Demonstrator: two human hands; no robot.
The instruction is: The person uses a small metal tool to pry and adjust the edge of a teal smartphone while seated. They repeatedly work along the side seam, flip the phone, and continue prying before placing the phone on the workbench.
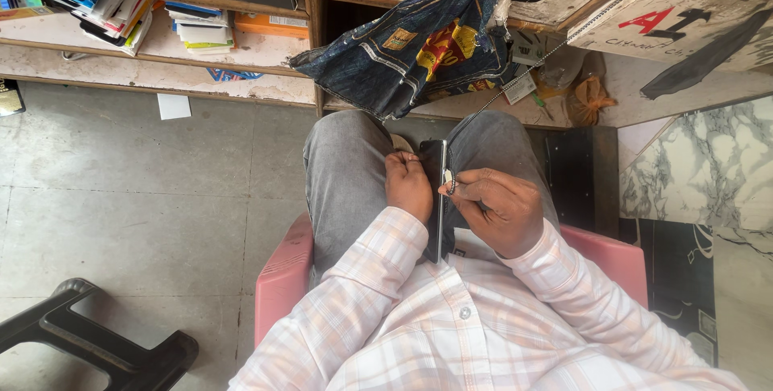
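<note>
**Both hands on a slim dark device, edge-on in the lap**

Checked shirt sleeves lead to the left hand (408, 187), clenched on a thin dark device (437, 198) held edge-up over grey-trousered knees. Right hand (501, 207) pinches its rim, fingertips pressing the edge. Whether anything has come apart, I cannot tell. Beyond: pink chair (283, 278), hanging denim cloth (403, 53), cluttered shelf (153, 69).

I see both hands close together over the lap, the left hand (408, 186) and right hand (499, 207) pressed around a thin dark device (436, 198), so no room between them. Ahead, the hanging denim cloth (419, 45) and the shelf edge (161, 85) block. To the left, bare floor (145, 190) gives free passage until the black stool (97, 343).
</note>
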